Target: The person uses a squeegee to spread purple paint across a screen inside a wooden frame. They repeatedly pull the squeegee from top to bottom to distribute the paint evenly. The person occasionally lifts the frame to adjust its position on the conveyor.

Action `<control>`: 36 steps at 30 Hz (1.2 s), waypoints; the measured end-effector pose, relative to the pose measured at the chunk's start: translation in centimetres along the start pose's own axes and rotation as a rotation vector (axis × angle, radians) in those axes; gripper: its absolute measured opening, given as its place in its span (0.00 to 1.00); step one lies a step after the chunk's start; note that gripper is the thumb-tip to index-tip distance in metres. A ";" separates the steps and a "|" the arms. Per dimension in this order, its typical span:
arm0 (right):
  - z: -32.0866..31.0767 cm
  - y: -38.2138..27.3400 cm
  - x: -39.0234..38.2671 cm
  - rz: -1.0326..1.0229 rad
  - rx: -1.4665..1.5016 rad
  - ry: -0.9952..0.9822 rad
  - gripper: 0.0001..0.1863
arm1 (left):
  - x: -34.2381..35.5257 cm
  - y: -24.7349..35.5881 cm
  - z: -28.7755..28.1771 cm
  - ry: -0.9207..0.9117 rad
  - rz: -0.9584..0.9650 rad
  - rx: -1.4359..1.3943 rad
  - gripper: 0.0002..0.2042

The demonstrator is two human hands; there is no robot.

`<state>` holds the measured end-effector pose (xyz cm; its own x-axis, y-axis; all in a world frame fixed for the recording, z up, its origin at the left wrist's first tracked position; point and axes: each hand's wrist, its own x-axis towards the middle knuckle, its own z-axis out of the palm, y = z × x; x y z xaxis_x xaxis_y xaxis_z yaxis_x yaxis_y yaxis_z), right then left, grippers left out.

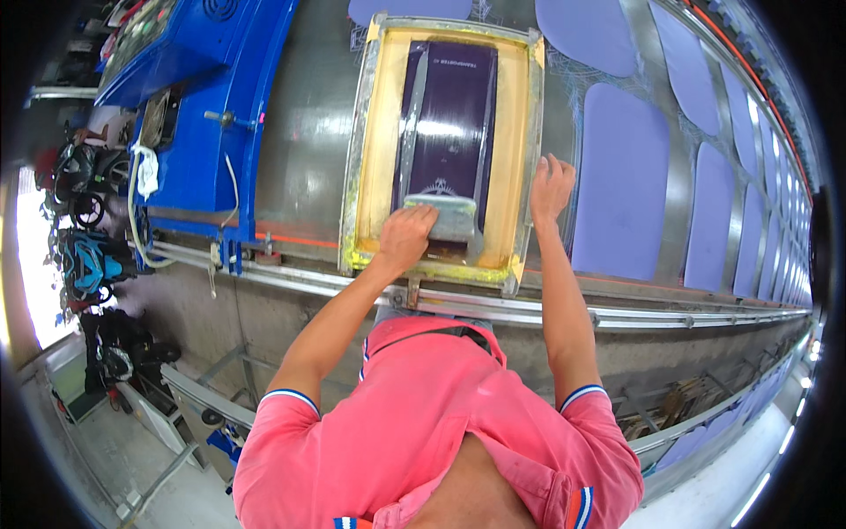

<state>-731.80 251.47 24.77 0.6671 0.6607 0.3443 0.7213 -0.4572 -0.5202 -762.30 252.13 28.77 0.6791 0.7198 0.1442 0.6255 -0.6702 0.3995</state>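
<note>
A screen-printing frame with a yellowish border lies in front of me on the long table, its dark purple mesh showing a small printed design. My left hand is closed around the near-left part of a squeegee, a pale, worn, wide-bladed tool resting on the mesh near the frame's close end. At the frame's right side rail is my right hand, its fingers curled against the outer edge; their exact grip is partly hidden.
Flat lilac pieces lie in rows along the table to the right. A metal rail runs along the near edge. On the left stands a blue machine with a hose; motorcycles are parked beyond it.
</note>
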 end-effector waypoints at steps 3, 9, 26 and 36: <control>0.7 -3.8 3.8 -0.185 0.220 -0.002 0.15 | 9.4 -3.5 -0.3 0.026 -0.003 -0.002 0.15; 6.3 -12.9 16.2 -0.628 0.252 -0.461 0.20 | 29.0 -11.3 -0.4 0.012 0.028 0.078 0.05; 11.0 -14.4 15.9 -0.662 -0.178 -0.778 0.10 | 29.3 -10.7 -1.7 -0.290 -0.039 0.155 0.17; -4.9 -11.4 -10.3 -0.644 -0.029 -0.904 0.10 | 0.8 0.8 -2.5 -0.389 -0.156 -0.085 0.13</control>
<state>-745.99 246.90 31.01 -0.2075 0.9651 -0.1595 0.8963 0.1222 -0.4264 -762.27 252.62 31.44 0.6836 0.6784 -0.2691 0.7090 -0.5297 0.4655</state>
